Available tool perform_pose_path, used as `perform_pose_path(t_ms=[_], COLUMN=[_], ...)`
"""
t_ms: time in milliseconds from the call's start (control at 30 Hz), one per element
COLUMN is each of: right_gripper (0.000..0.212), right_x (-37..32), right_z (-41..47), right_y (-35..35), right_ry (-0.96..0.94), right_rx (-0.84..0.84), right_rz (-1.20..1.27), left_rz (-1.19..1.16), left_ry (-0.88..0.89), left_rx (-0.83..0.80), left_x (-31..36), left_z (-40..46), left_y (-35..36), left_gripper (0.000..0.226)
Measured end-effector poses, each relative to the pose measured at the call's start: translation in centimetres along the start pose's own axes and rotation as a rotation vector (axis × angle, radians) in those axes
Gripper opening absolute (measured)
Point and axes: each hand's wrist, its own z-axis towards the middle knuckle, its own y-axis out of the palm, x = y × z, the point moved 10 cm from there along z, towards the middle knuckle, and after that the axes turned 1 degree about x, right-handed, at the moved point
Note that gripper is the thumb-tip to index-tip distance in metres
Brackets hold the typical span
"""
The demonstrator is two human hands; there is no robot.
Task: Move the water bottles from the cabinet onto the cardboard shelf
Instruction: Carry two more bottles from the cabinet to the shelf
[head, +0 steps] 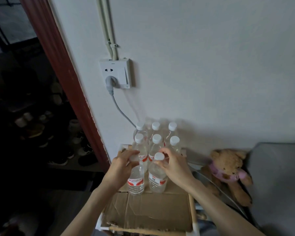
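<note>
Two bare forearms, no sleeves in view. Left hand (122, 165) and right hand (174, 165) bare too: no gloves, rings, watch or bands seen. Slim wrists, short nails.

One head-worn view looks forward and steeply down from above the person's arms, facing a white wall (203, 65) close ahead. The cardboard shelf (152, 212) sits near, at bottom centre, with both forearms entering from the lower edge (wide-angle, so edges bend). A dark doorway (24, 99) fills the left side.
</note>
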Motion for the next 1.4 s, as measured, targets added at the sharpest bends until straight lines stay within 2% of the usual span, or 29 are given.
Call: perform_pose_path(t_ms=[200,367,533,633,800,867,967,1033,1200,1300,1400], right_gripper=[0.053,0.050,0.038,0.039,0.048,0.043,0.032,0.035,0.052,0.035,0.030], right_x=[-0.7,-0.9,-0.7,-0.7,-0.8,-0.6,-0.7,-0.9,0.2,-0.1,-0.5], right_z=[-0.6,-1.8,-0.7,-0.3,-0.8,-0.6,0.2,0.5,-0.4,0.1,0.6], right_y=[1.1,1.5,0.1,0.0,1.3,1.0,-0.1,-0.4,1.4,0.3,-0.4], right_ry=[-0.084,-0.109,-0.059,-0.044,-0.016,0.010,0.047,0.060,0.090,0.064,0.067], right_rx=[-0.210,-0.271,-0.141,-0.130,-0.353,-0.322,-0.177,-0.133,-0.341,-0.241,-0.165], right_rz=[-0.020,-0.018,-0.171,-0.275,-0.121,-0.140,-0.279,-0.332,-0.215,-0.217,-0.236], left_rz=[-0.026,-0.091,-0.028,-0.035,-0.032,-0.041,-0.010,0.012,-0.002,-0.019,-0.030], left_ry=[0.121,0.171,0.165,0.144,0.245,0.236,0.164,0.133,0.162,0.144,0.083], left_rx=[-0.101,-0.283,-0.101,-0.097,-0.360,-0.356,-0.217,-0.174,-0.326,-0.383,-0.308], left_x=[-0.2,-1.2,-1.0,-0.9,-0.6,-0.8,-1.5,-1.7,-2.0,-2.7,-2.6], left_z=[0.2,-0.2,0.7,1.0,0.7,0.8,1.7,2.1,1.8,1.7,2.2], left_y=[0.4,1.1,-0.6,-0.4,1.3,0.8,-0.4,-0.5,1.1,1.3,0.6], left_gripper=[0.036,0.045,0.037,0.037,0.047,0.043,0.034,0.034,0.044,0.045,0.034])
